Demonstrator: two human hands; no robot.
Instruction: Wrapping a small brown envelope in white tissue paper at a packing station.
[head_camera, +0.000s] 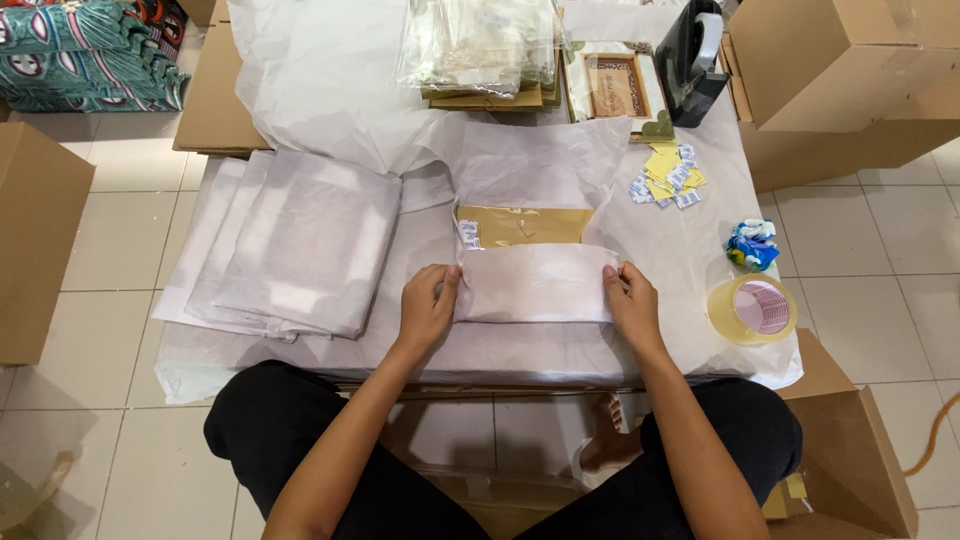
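A low bench (690, 250) draped in white tissue paper fills the view from above, seen by a seated person whose knees show at the bottom. Brown cardboard boxes (850, 70) stand at the right and left edges. A stack of wrapped flat parcels (300, 250) lies on the bench's left half. At centre lies a flat gold-coloured item (520, 225), half covered: one tissue flap (535, 285) is folded up over its near side, another lies open beyond it.

The left hand (428, 305) and right hand (630, 300) press flat on the two ends of the near flap, fingers spread, pinning rather than gripping. To fold well, it seems best to keep the crease tight against the item's edge and both ends level.

Smaller things sit to the right: a black tape dispenser (695, 60), a clear tape roll (755, 308), a blue crumpled scrap (752, 245), and small sachets (668, 178). What the gold item is cannot be made out.
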